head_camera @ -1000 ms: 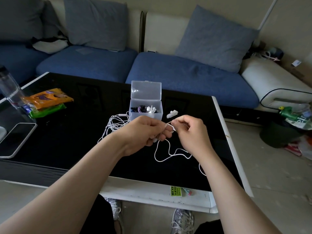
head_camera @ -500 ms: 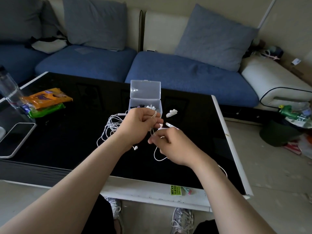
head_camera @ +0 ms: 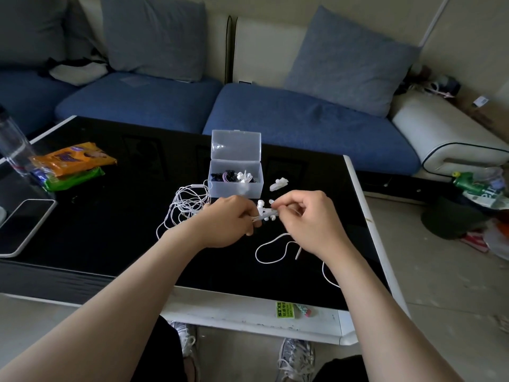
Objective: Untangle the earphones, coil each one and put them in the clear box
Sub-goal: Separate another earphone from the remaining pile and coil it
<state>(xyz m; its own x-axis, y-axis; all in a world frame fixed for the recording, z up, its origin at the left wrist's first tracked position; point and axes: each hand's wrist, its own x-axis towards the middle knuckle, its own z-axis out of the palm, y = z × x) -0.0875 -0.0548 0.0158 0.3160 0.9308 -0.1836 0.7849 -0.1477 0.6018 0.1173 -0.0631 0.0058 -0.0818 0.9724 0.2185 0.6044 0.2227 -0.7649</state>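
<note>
A blue sofa (head_camera: 303, 119) with grey-blue cushions runs along the far side of a black glass worktop (head_camera: 110, 238). At the worktop's left edge lies a white-edged tablet (head_camera: 24, 224), screen dark, and behind it are orange and green snack packets (head_camera: 74, 161).

Both forearms reach in over the near edge and meet near the middle. The left hand (head_camera: 225, 224) is curled, knuckles up, and a white earphone (head_camera: 265, 213) has its cable wound in several turns round the fingers. The right hand (head_camera: 308, 216) pinches that same earphone between thumb and forefinger, just beside the left fingertips, where the buds stick out. The rest of its cable trails down from the right hand and lies in loose loops on the worktop, running towards the near right edge.

The clear box (head_camera: 235, 186) stands just beyond the hands, its lid hinged upright, with black, purple and white earphones already inside. A tangle of white earphones (head_camera: 187, 205) lies just left of the box, partly behind the left wrist. A small white piece (head_camera: 278, 184) lies just right of the box.
</note>
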